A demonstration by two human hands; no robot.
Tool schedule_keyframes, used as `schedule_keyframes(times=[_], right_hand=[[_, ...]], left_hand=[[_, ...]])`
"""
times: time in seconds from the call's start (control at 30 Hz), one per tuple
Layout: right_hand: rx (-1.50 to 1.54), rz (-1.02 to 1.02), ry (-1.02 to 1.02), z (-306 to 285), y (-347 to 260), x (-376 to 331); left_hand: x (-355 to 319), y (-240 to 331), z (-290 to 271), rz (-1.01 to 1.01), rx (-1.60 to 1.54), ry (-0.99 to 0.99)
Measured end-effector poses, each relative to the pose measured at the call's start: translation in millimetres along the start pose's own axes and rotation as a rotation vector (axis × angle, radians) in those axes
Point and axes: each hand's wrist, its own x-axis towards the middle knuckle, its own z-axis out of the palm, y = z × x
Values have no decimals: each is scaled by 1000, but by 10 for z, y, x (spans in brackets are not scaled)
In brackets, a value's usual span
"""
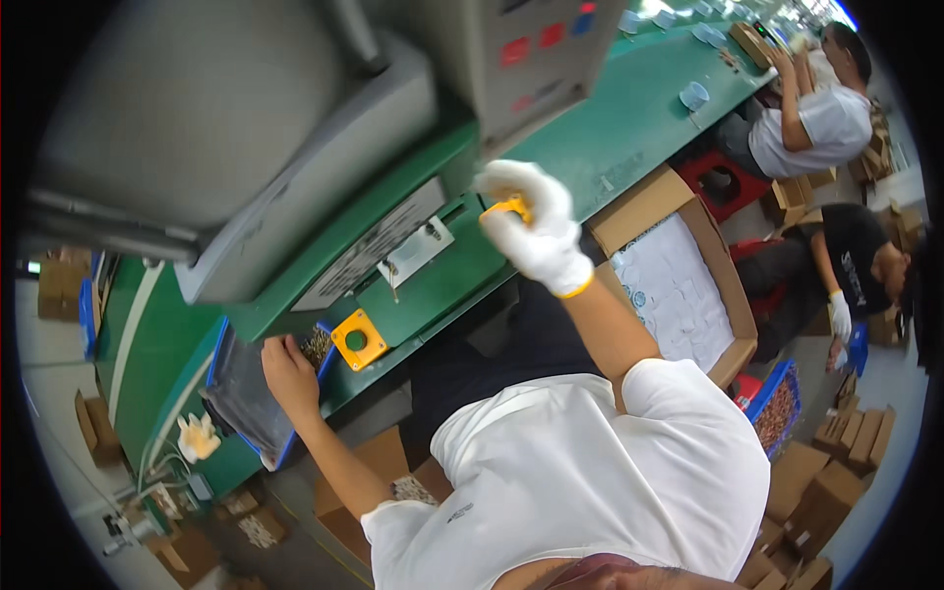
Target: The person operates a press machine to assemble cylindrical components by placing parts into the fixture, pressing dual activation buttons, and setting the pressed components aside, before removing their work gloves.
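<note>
My left hand (pixel 288 374), bare, is over a blue-rimmed tray (pixel 241 383), beside a heap of small metal parts (pixel 317 347). Its fingers are bent and bunched, and whatever their tips hold does not show. A white glove with a yellow hem covers my right hand (pixel 536 226). That hand's fingers curl round a yellow-orange piece (pixel 513 208), mostly covered, whose kind I cannot make out. Between the hands, a pale metal fixture plate (pixel 417 258) lies on the green machine bed. Nearer my left hand stands a yellow box with a green push button (pixel 356 339).
A large grey and green machine (pixel 295 147) rises close ahead. An open carton (pixel 678 285) of white pieces stands right of my right arm. A loose glove (pixel 198 437) lies at left. One person (pixel 821 118) sits at the far-right bench, another person (pixel 855 265) nearer. Cartons (pixel 816 492) crowd the lower right.
</note>
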Motion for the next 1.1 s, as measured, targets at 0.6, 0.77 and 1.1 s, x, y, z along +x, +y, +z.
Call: schedule_keyframes(times=[0.6, 0.77, 1.1], right_hand=[[-2, -231, -100, 408, -262, 485], [-150, -82, 351, -516, 500, 994], [-936, -185, 53, -1612, 1767, 1999]], left_hand=[[61, 29, 118, 35, -98, 1], [53, -13, 137, 108, -30, 14], [32, -146, 161, -3, -80, -49]])
